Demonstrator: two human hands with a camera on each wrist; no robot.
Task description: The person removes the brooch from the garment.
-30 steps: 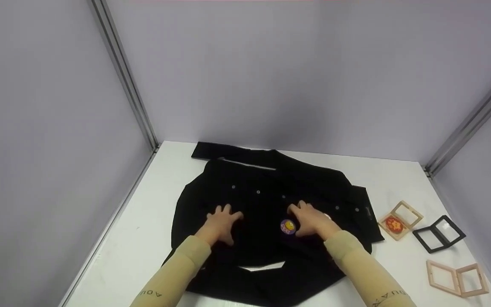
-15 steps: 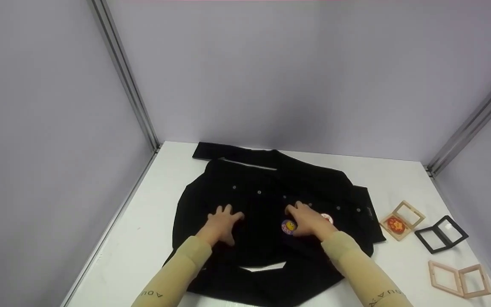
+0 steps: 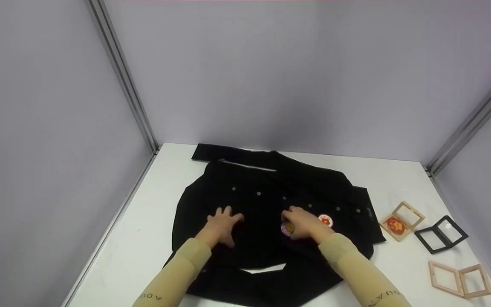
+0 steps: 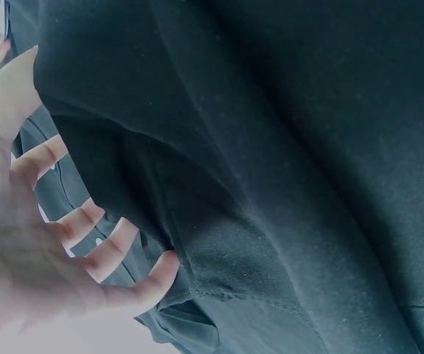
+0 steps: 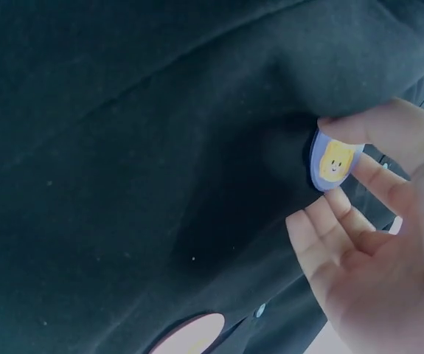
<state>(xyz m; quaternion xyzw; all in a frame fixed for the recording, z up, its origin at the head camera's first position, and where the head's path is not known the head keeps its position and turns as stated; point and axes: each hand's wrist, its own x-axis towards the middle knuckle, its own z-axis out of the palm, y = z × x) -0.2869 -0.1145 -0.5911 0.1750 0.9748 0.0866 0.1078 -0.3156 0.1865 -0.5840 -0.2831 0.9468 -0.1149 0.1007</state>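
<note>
- Nearest you, a folded-over sleeve (image 3: pixel 267 288) of the black garment (image 3: pixel 258 232) runs along the table's near edge.
- A pale wooden frame (image 3: pixel 461 283), opened out, stands by the table's right edge toward the near corner; just farther, along that edge, is an opened black frame (image 3: pixel 443 236).
- Your right hand (image 3: pixel 307 224) pinches the purple badge (image 5: pixel 335 158), thumb over its upper rim, fingers at the sides and below. To do this well, I'd grip by the rim, spare the printed face and move lightly so the cloth doesn't drag along. Whether the badge is fastened to the cloth can't be told.
- That badge lies on the garment at the right hand's fingertips, on the side facing your left hand (image 3: pixel 220 224), well apart from it.
- Your left hand grips nothing; its fingers spread over the cloth, well placed, I judge, to steady it.
- Just beyond your right wrist sits the red-and-white badge (image 3: pixel 325 220), untouched. Over to the right, a tan wooden frame (image 3: pixel 402 221) holds a red badge (image 3: pixel 394 226).
- Farthest, another sleeve (image 3: pixel 232 152) lies along the table's far edge.
</note>
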